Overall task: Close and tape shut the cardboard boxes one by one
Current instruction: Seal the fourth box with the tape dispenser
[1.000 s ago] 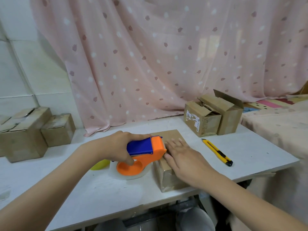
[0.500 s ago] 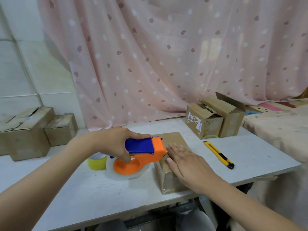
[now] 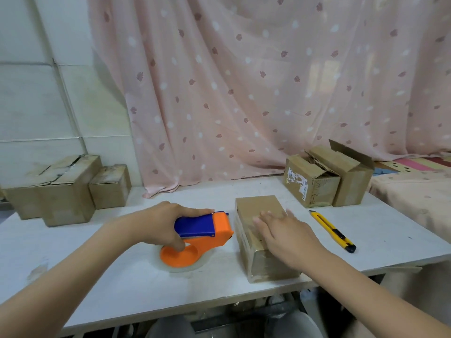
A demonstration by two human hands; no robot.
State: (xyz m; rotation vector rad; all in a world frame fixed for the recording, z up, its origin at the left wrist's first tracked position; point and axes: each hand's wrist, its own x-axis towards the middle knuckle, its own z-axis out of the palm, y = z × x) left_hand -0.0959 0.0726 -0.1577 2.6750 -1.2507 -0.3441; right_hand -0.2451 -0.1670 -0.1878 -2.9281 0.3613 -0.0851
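The closed box (image 3: pixel 262 236) lies in front of me near the table's front edge, its flaps down and a glossy strip of tape along its top and down its near end. My right hand (image 3: pixel 285 236) rests flat on top of it, fingers straight and spread, pressing rather than gripping. Just left of the box, apart from it, my left hand (image 3: pixel 162 223) is curled around the blue handle of the tape dispenser (image 3: pixel 197 239), whose orange body and clear roll sit on the table (image 3: pixel 122 284). To the box's right lies a yellow utility knife (image 3: pixel 333 231), and behind that, at the back of the table, two open boxes (image 3: pixel 327 179) stand touching with their flaps up, not yet done. Far to the box's left, more boxes (image 3: pixel 61 189) sit against the wall; whether all are sealed I cannot tell. My worry is the tape: if I rub unevenly it may wrinkle or lift at the edge, and if the cut end folds back onto the roll I would have to pick it free. The box also sits close enough to the front edge that a hard push toward me could tip it off.
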